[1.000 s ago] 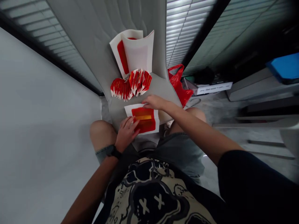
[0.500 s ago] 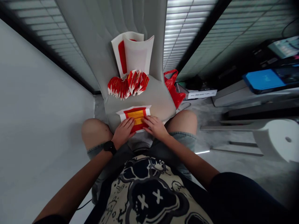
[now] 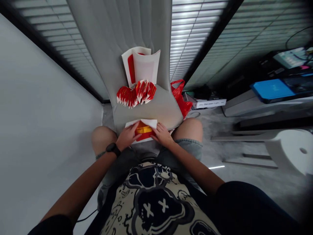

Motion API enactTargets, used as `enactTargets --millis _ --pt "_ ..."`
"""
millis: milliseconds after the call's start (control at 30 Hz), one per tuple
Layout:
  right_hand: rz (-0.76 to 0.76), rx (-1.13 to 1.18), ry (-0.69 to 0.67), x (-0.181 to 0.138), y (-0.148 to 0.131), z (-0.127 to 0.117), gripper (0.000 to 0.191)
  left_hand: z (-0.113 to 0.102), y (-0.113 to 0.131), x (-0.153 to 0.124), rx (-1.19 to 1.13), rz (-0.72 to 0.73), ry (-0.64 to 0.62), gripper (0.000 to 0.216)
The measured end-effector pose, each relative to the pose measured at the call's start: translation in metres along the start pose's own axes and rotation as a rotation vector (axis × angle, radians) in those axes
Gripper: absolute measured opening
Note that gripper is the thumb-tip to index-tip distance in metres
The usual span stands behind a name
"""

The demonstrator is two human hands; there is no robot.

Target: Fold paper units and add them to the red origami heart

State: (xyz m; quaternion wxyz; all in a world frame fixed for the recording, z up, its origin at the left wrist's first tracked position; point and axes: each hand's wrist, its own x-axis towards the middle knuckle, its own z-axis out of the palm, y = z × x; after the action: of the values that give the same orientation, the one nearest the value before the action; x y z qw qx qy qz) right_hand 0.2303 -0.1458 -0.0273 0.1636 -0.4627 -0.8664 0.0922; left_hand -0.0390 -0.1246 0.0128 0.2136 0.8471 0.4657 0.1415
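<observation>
A red, yellow and white sheet of paper [image 3: 146, 136] lies at the front edge of the grey chair seat, its far white edge bent over toward me. My left hand [image 3: 127, 134] grips its left side, thumb and fingers at the folded edge. My right hand [image 3: 161, 133] holds the right side the same way, at the bent-over corner. Beyond them on the seat sits a row of pleated red and white paper pieces [image 3: 136, 94]. Behind those, curled white sheets with red print [image 3: 146, 68] lean against the backrest.
The grey chair [image 3: 161, 104] stands before me, between my knees. At its right hang a red plastic bag [image 3: 182, 99] and a white box [image 3: 210, 103] on the floor. Farther right are a white stool [image 3: 290, 147] and a blue box [image 3: 272, 89]. A wall [image 3: 36, 130] is at left.
My hands have gone from lying flat on the sheet to gripping its sides. The sheet's far white edge has been lifted and folded toward me. The view has shifted slightly.
</observation>
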Motion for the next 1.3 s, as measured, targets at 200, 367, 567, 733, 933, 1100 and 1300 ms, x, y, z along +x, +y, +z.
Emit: enactTargets --millis 200,367,567,733,933,1100,1300 --pt "-0.002 -0.018 -0.03 0.01 0.0 -0.01 0.063 -0.008 -0.014 0.033 -0.062 -0.08 0.092 0.055" --pt "-0.027 -0.027 -0.07 0.007 0.006 -0.012 0.062 -0.005 -0.017 0.011 0.157 0.131 0.008 0.048" --pt "-0.081 -0.048 -0.101 0.003 0.013 -0.011 0.062 0.007 -0.013 -0.02 0.273 0.184 -0.047 0.065" --pt "-0.102 -0.017 -0.064 0.004 0.017 -0.01 0.049 0.004 -0.01 -0.021 0.29 0.184 -0.043 0.058" --pt "-0.078 0.023 -0.042 0.004 0.014 -0.011 0.043 0.003 -0.008 -0.021 0.24 0.156 -0.012 0.048" --pt "-0.057 0.055 -0.049 0.007 0.012 -0.015 0.041 0.001 -0.003 -0.02 0.194 0.096 -0.004 0.044" --pt "-0.052 0.049 -0.041 0.013 0.013 -0.016 0.04 0.001 0.002 -0.02 0.195 0.061 0.014 0.043"
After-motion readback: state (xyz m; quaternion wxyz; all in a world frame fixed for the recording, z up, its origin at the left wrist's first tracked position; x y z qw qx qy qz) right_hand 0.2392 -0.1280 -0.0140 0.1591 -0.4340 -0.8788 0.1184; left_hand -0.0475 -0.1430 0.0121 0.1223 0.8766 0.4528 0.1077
